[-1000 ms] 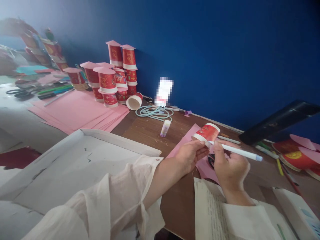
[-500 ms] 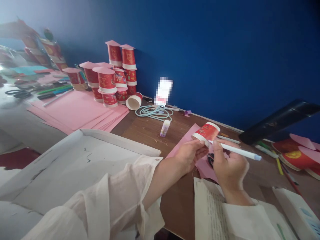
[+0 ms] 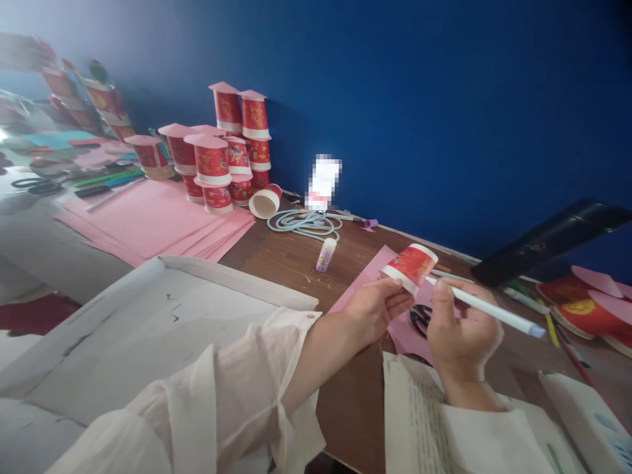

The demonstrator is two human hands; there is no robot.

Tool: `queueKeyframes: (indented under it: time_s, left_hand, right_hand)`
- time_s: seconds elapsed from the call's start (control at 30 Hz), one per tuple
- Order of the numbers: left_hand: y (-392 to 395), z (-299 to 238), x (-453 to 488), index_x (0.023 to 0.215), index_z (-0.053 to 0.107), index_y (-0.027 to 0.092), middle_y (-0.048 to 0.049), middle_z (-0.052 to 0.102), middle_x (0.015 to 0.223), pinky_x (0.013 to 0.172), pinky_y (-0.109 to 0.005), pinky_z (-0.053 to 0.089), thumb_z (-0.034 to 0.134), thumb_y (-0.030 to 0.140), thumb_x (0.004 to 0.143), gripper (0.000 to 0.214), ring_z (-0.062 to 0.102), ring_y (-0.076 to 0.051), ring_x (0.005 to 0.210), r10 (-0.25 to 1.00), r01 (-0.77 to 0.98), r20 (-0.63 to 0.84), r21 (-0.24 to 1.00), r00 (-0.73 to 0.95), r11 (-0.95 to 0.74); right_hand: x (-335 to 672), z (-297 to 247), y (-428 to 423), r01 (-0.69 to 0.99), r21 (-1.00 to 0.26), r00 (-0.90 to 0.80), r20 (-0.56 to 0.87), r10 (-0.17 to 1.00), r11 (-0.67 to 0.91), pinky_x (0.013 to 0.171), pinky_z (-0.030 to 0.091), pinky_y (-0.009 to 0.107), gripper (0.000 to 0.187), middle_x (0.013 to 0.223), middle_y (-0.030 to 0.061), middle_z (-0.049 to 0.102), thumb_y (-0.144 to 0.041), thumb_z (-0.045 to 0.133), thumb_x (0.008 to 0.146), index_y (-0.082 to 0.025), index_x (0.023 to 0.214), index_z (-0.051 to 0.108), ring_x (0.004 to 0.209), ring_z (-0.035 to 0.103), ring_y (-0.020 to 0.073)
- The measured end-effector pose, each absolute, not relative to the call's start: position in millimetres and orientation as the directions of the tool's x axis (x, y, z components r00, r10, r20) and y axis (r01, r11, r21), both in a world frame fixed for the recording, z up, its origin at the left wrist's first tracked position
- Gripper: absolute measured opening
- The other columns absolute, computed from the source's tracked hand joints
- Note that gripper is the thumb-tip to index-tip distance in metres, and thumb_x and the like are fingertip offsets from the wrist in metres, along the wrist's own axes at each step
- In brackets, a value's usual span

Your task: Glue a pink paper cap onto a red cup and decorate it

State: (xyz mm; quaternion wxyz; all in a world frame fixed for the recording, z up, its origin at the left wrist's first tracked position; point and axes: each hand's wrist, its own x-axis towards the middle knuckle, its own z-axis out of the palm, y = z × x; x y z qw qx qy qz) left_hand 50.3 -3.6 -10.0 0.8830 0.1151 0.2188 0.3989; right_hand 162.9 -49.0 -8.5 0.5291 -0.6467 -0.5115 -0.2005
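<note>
A red paper cup (image 3: 411, 264) with white bands lies tilted on its side in the fingers of my left hand (image 3: 378, 306), which is closed on its lower rim. My right hand (image 3: 464, 326) grips a white marker pen (image 3: 494, 308), its tip pointing at the cup's side; whether tip and cup touch I cannot tell. Beneath the cup is a sheet of pink paper (image 3: 363, 283). Black-handled scissors (image 3: 421, 319) lie on pink paper between my hands, partly hidden. A small glue stick (image 3: 326, 255) stands to the left of the cup.
Stacked red cups with pink paper discs (image 3: 212, 161) stand at the back left, beside pink sheets (image 3: 133, 220). One cup (image 3: 265, 201) lies on its side near a coiled cable (image 3: 301, 224). A white box lid (image 3: 217, 316), an open book (image 3: 409, 408) and a black cylinder (image 3: 548, 243) surround my arms.
My right hand has shifted right and slightly down with the marker, away from the cup's middle. More of the scissors shows. The cup has moved slightly right in my left hand.
</note>
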Motion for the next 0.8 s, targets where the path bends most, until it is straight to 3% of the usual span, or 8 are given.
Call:
queueKeyframes:
  time_s: [0.5, 0.8]
  left_hand:
    - [-2.2, -14.8, 52.1, 0.086, 0.072, 0.01, -0.0095, 0.073, 0.084, 0.101, -0.034, 0.05, 0.058, 0.008, 0.085, 0.014, 0.068, -0.015, 0.077, 0.762, -0.656, -0.284, 0.39, 0.581, 0.646]
    - [-4.2, -11.1, 51.4, 0.086, 0.072, 0.009, -0.0099, 0.073, 0.084, 0.102, -0.034, 0.048, 0.057, 0.007, 0.086, 0.015, 0.068, -0.015, 0.079, 0.761, -0.655, -0.286, 0.39, 0.582, 0.648]
  right_hand:
    - [159.8, -8.3, -49.5, 0.866, -0.485, 0.365, 0.778, 0.512, 0.118, 0.077, 0.053, 0.04, 0.025, 0.086, 0.012, 0.074, -0.037, 0.063, 0.087, -0.014, 0.087, 0.071, 0.079, 0.068, 0.0249]
    - [163.5, -12.3, -47.1, 0.903, -0.414, 0.298, 0.794, 0.53, 0.113, 0.082, 0.053, 0.04, 0.025, 0.09, 0.0114, 0.076, -0.038, 0.061, 0.088, -0.016, 0.088, 0.072, 0.087, 0.069, 0.0265]
